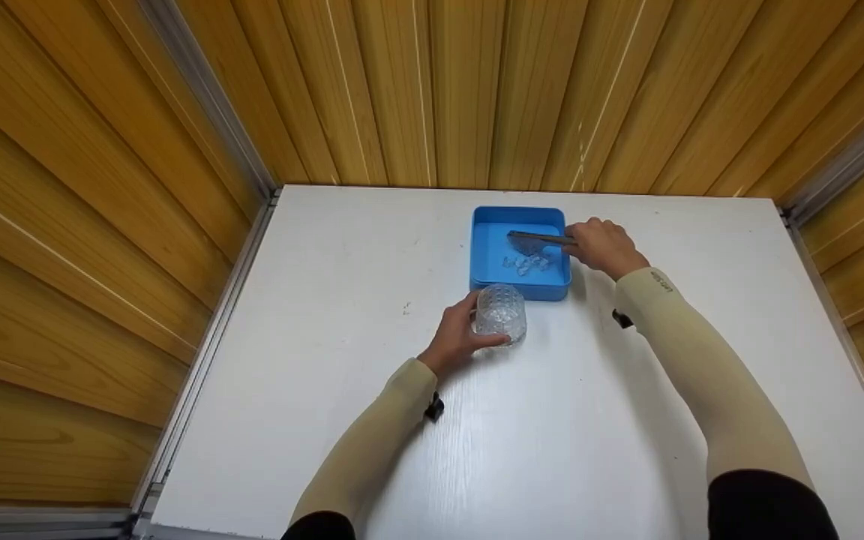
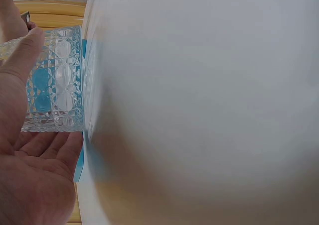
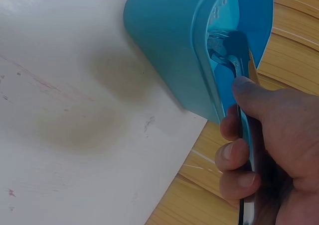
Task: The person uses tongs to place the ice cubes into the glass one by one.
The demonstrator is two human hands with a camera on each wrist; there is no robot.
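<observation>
over the white table [image 1: 357,300], the right hand [image 1: 603,246] grips slim metal tongs [image 1: 543,238], pointing left into the blue rectangular box [image 1: 548,292]; the left hand [image 1: 453,336] curls round a clear patterned glass [image 1: 501,311], nearside.

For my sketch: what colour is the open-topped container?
The container is blue, clearest in the head view.

Right sleeve [image 1: 706,367]: "Let's Slim" (probably; blurry)

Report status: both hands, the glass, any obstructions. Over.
Left hand holding clear glass by the blue bin's near side. Right hand gripping metal tongs, far end inside bin. Clear pieces on bin floor. No obstruction seen.
</observation>
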